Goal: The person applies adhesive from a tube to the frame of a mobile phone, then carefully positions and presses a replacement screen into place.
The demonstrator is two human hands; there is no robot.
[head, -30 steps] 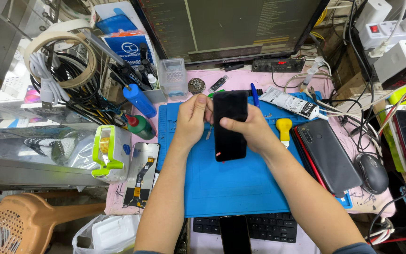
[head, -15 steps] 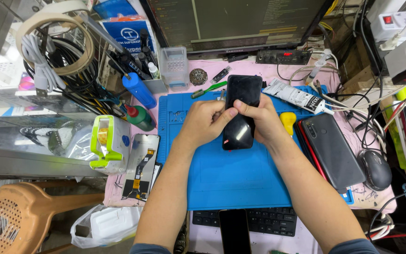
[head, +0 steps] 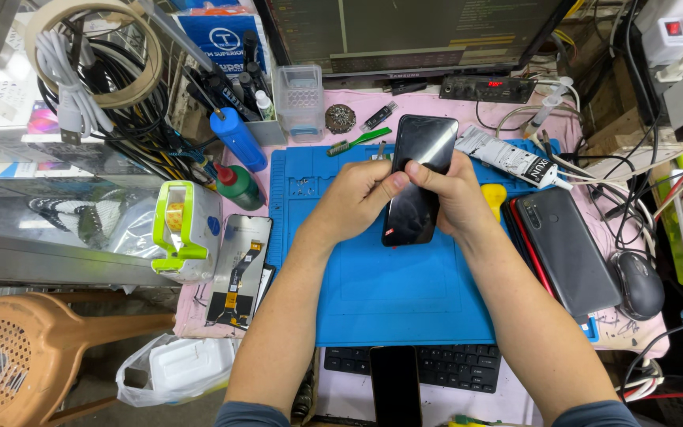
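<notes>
Head view: black phone (head: 416, 178) between both hands' grip, left hand (head: 355, 198) and right hand (head: 454, 198).

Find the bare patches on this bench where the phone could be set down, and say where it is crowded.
Free: the blue mat below both hands, down to the keyboard. Crowded: the mat's top edge with the green toothbrush and tube; its right side with the stacked phones.

A glossy black phone screen panel (head: 416, 178), long and thin, is held tilted above the blue mat (head: 389, 292), its top end leaning away, glass catching reflections.
</notes>
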